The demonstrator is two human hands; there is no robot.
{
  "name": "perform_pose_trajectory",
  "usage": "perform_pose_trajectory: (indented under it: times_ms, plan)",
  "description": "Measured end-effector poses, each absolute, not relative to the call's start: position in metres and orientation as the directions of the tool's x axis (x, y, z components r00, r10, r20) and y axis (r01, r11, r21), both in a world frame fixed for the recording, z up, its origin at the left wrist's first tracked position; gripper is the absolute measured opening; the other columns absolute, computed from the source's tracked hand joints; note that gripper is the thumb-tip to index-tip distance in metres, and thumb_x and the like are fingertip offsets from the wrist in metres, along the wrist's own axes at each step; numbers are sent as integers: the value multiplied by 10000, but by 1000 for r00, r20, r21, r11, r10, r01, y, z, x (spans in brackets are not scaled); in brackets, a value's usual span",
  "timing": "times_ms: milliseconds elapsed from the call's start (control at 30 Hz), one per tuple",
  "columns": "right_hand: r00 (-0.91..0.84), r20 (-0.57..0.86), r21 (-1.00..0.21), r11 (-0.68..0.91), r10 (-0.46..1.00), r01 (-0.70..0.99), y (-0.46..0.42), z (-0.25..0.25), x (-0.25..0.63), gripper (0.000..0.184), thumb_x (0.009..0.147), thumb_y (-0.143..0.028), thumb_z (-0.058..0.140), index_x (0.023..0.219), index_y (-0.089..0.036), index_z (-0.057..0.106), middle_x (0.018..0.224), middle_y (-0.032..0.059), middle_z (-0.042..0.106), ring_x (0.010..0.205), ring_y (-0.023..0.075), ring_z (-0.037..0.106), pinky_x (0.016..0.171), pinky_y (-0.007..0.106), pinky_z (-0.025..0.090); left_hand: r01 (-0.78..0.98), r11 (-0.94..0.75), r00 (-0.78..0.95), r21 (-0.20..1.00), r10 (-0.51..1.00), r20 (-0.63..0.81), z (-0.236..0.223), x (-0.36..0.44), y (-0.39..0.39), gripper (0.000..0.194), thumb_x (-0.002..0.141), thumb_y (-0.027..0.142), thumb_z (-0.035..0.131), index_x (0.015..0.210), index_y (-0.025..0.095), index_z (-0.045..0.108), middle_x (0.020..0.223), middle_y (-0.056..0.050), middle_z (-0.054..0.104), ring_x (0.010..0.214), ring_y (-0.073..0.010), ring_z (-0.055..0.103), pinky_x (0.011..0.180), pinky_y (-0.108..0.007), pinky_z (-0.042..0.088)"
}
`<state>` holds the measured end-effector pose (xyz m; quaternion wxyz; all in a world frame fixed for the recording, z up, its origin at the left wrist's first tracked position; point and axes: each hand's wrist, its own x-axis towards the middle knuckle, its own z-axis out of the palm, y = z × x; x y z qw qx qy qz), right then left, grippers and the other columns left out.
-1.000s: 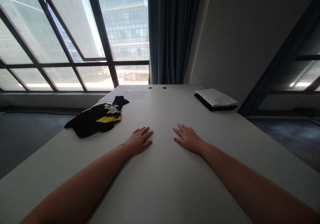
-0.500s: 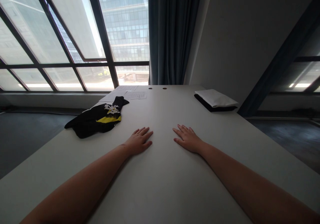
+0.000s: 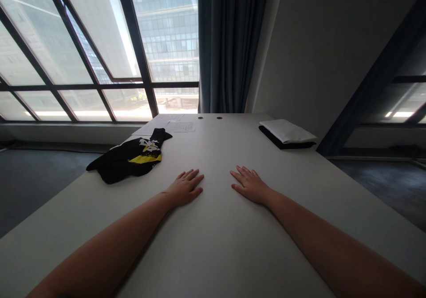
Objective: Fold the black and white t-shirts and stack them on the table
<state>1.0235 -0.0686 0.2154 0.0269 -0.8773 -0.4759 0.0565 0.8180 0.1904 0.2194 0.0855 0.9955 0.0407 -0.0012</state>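
Observation:
My left hand (image 3: 187, 187) lies palm down on the white table (image 3: 213, 244), its fingers spread and holding nothing. Across from it, my right hand (image 3: 248, 184) rests flat in the same way, also open, with a gap of bare tabletop between the two. Beyond and left of my left hand is a crumpled black garment (image 3: 129, 158) with white lettering and a yellow patch. Farther off to the right of my right hand, a folded white cloth-like piece (image 3: 288, 130) sits on top of a flat black piece (image 3: 282, 145); their exact kind I cannot tell.
Sheets of paper (image 3: 181, 126) lie at the far left of the table, near two small round holes (image 3: 219, 118). Behind the table hang a blue-grey curtain (image 3: 229, 45) and a large window (image 3: 166, 31). Grey floor (image 3: 33, 173) shows past the left edge.

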Motion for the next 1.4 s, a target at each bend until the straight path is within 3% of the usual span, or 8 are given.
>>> perform_pose_trajectory:
  times_ms: [1400]
  plan:
    - [543, -65, -99, -547, 837, 831, -68, 210, 1027, 713, 1049, -595, 412, 1680, -264, 371, 1760, 133, 209, 1626, 345, 191, 1294, 598, 162, 76, -980, 997, 184, 73, -26, 221, 818, 191, 665, 1065, 573, 413, 1660, 279, 383, 1758, -96, 249, 1635, -298, 196, 1325, -520, 164]
